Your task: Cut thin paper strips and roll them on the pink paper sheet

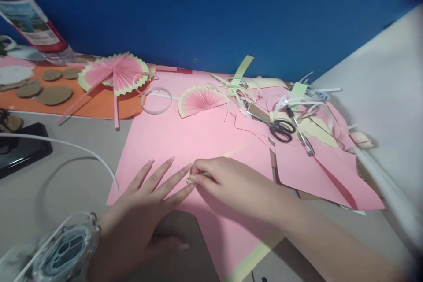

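Observation:
My left hand [155, 194] lies with fingers spread across the pink paper sheet [185, 136], the thumb reaching over the bare tabletop. Close beside its fingertips, my right hand [214, 176] is closed in a pinch. A small green paper strip [189, 181] shows at its thumb and finger; most of it is hidden by the hand. A pale yellow streak lies on the pink sheet just beyond the right hand. Another pink piece with a green and yellow border [257, 253] extends below the right wrist. A folded watermelon-coloured paper fan [203, 100] rests on the sheet farther back.
Black-handled scissors [282, 130], a pen [300, 132] and paper scraps [313, 116] lie at right. A tape ring [157, 100], pleated paper fans [115, 70], cardboard discs [54, 95], a tilted bottle [36, 22] and a black device [24, 150] are at left. A blue wall stands behind.

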The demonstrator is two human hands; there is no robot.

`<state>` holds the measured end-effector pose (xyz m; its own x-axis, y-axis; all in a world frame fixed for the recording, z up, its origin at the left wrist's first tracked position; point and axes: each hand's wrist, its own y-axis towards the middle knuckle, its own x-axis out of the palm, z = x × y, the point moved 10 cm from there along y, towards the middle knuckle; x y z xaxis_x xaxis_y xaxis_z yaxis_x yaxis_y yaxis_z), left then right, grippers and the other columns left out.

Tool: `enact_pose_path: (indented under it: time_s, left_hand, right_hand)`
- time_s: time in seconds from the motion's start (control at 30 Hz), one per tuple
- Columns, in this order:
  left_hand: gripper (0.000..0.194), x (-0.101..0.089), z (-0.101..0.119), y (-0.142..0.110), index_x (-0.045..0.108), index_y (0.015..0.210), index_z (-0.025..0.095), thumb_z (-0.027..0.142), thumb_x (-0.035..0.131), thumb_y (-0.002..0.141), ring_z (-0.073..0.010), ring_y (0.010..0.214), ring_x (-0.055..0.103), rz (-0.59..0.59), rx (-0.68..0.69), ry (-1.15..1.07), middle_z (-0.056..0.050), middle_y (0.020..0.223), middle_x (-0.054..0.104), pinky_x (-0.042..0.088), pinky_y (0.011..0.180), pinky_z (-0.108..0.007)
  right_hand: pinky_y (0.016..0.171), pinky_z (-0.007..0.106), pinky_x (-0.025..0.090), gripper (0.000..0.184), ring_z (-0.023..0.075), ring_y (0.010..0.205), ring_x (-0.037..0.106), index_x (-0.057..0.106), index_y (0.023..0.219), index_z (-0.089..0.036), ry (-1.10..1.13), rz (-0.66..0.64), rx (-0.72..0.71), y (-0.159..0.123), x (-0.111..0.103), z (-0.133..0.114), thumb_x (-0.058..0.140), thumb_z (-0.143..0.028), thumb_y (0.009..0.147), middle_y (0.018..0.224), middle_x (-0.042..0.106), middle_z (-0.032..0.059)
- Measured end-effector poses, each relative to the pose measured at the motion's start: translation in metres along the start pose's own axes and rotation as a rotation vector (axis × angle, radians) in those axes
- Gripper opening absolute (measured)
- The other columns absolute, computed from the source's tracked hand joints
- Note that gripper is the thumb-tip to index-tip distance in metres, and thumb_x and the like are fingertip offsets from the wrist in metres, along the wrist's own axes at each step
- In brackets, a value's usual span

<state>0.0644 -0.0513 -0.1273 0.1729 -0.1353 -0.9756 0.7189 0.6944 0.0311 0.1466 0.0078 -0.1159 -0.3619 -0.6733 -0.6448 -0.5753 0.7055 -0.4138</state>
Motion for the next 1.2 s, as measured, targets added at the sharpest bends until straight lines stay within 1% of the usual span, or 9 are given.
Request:
enact_pose_path:
  time_s: [0.1,0.23,0.37,0.5,0.67,0.83,0.9,1.03,1.2]
  left_hand:
    - [0.079,0.003,-0.002,0.000,0.033,0.141,0.027,0.064,0.054,0.074,-0.0368,0.136,0.020,-0.017,0.011,-0.019,-0.007,0.149,0.031,0.022,0.104,-0.057]
    - [0.077,0.002,-0.002,-0.002,0.038,0.138,0.029,0.068,0.052,0.073,-0.0360,0.137,0.016,0.006,0.037,-0.031,-0.008,0.151,0.025,0.014,0.107,-0.054]
    - [0.073,0.001,-0.001,-0.005,0.041,0.136,0.028,0.067,0.050,0.075,-0.0339,0.138,0.017,0.008,0.061,-0.024,-0.008,0.150,0.026,0.006,0.109,-0.051]
    - [0.076,0.001,0.001,-0.007,0.037,0.139,0.028,0.070,0.046,0.076,-0.0328,0.138,0.014,0.011,0.073,0.006,-0.005,0.149,0.030,0.001,0.110,-0.049]
    - [0.077,0.000,-0.001,-0.007,0.035,0.140,0.029,0.067,0.050,0.075,-0.0327,0.138,0.014,0.031,0.028,0.035,-0.005,0.151,0.026,0.005,0.109,-0.049]
    - [0.075,-0.001,-0.001,-0.007,0.038,0.138,0.031,0.069,0.049,0.074,-0.0322,0.138,0.013,0.039,0.018,0.034,0.000,0.149,0.030,0.005,0.109,-0.047]
    - [0.076,0.000,-0.001,-0.007,0.038,0.138,0.031,0.072,0.046,0.074,-0.0322,0.138,0.012,0.029,0.027,0.025,0.000,0.147,0.033,0.003,0.109,-0.048]
    - [0.078,0.005,-0.002,-0.007,0.033,0.140,0.029,0.070,0.046,0.076,-0.0321,0.137,0.014,-0.013,0.026,0.001,0.000,0.145,0.038,0.001,0.109,-0.049]
    - [0.074,0.006,-0.001,-0.009,0.037,0.138,0.029,0.069,0.046,0.077,-0.0302,0.137,0.015,-0.017,0.036,-0.025,0.000,0.143,0.040,0.000,0.110,-0.047]
  right_hand:
    - [0.054,0.025,0.024,0.027,0.0120,0.065,0.050,0.057,0.078,-0.019,-0.017,0.014,-0.009,0.007,0.005,-0.001,0.038,-0.030,0.094,0.075,0.061,-0.0007]
    - [0.056,0.024,0.026,0.027,0.0120,0.067,0.051,0.056,0.077,-0.021,0.008,-0.012,-0.005,0.007,0.008,-0.001,0.037,-0.028,0.095,0.077,0.062,-0.0020]
    - [0.059,0.024,0.029,0.025,0.0117,0.071,0.052,0.056,0.075,-0.021,0.060,-0.053,-0.004,0.009,0.011,-0.002,0.039,-0.024,0.094,0.079,0.063,-0.0037]
    - [0.061,0.024,0.030,0.024,0.0125,0.071,0.053,0.057,0.078,-0.023,0.102,-0.099,0.003,0.010,0.014,0.001,0.039,-0.026,0.094,0.079,0.063,-0.0042]
    - [0.063,0.023,0.032,0.022,0.0116,0.073,0.055,0.055,0.078,-0.023,0.203,-0.155,-0.014,0.012,0.015,0.003,0.039,-0.024,0.094,0.080,0.063,-0.0065]
    - [0.066,0.024,0.035,0.019,0.0133,0.076,0.057,0.057,0.080,-0.022,0.274,-0.178,-0.009,0.015,0.016,0.004,0.042,-0.023,0.092,0.084,0.065,-0.0046]
    - [0.066,0.024,0.034,0.020,0.0134,0.077,0.057,0.058,0.080,-0.022,0.256,-0.168,0.001,0.014,0.016,0.005,0.042,-0.023,0.092,0.084,0.066,-0.0042]
    - [0.062,0.024,0.032,0.024,0.0129,0.072,0.055,0.059,0.078,-0.021,0.104,-0.098,0.021,0.013,0.014,0.006,0.040,-0.023,0.093,0.079,0.065,-0.0024]
    - [0.057,0.025,0.028,0.027,0.0119,0.065,0.053,0.059,0.076,-0.021,-0.011,-0.071,0.028,0.013,0.017,0.005,0.039,-0.025,0.094,0.073,0.063,-0.0020]
